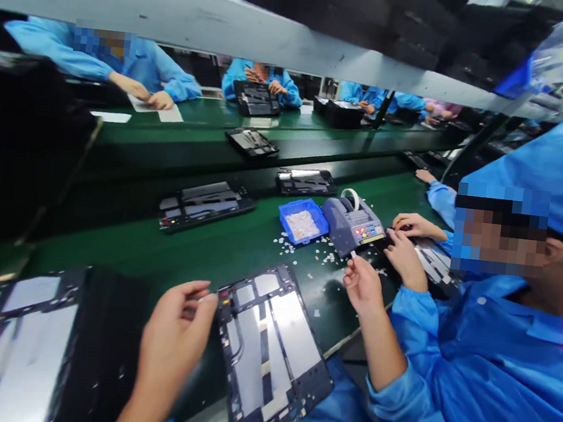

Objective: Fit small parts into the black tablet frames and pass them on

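Observation:
My left hand (pixel 175 337) is beside the upper left corner of an opened tablet (pixel 272 344), its fingers curled and thumb close to the forefinger. Whatever lies between those fingertips, if anything, I cannot make out. The tablet lies tilted at the bench's front edge, showing silvery battery panels, dark strips and a black frame. Farther right, my right hand (pixel 365 285) pinches a small whitish piece of tape (pixel 353 254) at the front of a grey tape dispenser (pixel 353 222). A roll of tape sits on the dispenser, and coloured buttons mark its side.
A blue tray (pixel 303 221) of small white pieces stands left of the dispenser, with scraps scattered on the green bench (pixel 196 256). More opened tablets (pixel 206 204) lie beyond; another (pixel 10 344) is at lower left. A co-worker's hands (pixel 410 255) work close on the right.

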`<action>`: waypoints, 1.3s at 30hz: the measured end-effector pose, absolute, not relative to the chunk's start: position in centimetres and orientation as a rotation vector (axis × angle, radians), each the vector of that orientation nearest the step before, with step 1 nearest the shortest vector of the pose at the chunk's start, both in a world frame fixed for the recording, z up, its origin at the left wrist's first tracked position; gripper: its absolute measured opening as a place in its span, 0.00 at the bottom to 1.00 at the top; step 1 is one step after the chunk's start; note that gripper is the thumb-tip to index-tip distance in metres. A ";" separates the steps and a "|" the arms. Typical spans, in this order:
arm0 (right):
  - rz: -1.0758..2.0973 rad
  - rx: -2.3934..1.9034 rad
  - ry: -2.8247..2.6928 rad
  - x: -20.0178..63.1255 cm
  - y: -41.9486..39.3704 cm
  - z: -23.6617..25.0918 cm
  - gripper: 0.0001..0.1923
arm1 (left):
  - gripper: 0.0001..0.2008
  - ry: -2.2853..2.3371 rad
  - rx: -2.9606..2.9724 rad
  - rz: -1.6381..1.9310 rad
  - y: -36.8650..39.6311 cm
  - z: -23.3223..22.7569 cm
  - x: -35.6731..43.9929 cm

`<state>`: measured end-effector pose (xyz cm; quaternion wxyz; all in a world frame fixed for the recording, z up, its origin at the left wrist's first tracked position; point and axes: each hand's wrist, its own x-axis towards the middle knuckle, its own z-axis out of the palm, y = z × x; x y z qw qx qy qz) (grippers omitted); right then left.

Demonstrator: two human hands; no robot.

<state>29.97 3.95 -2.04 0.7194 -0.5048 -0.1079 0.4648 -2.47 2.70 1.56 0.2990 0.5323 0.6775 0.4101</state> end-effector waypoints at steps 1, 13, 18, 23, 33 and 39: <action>1.108 -1.072 -0.316 28.3 3.4 -1.6 0.20 | 0.20 1.738 1.400 1.108 2.4 2.3 -1.7; 1.487 -1.071 -1.103 17.6 2.8 0.8 0.16 | 0.09 1.161 0.971 1.247 2.5 3.2 2.8; 0.795 -1.140 -1.902 19.7 5.6 -0.2 0.11 | 0.06 1.557 1.384 1.214 1.2 2.4 -2.5; 0.193 -0.849 -2.550 18.9 8.1 -0.8 0.16 | 0.06 1.672 2.191 0.712 0.4 1.8 -3.8; -0.057 -0.643 -2.825 19.2 9.8 -1.0 0.17 | 0.07 1.674 2.700 0.315 0.4 1.1 -2.7; -0.069 -0.622 -2.871 18.9 9.7 -0.4 0.15 | 0.08 1.659 2.552 0.354 0.5 1.4 -3.0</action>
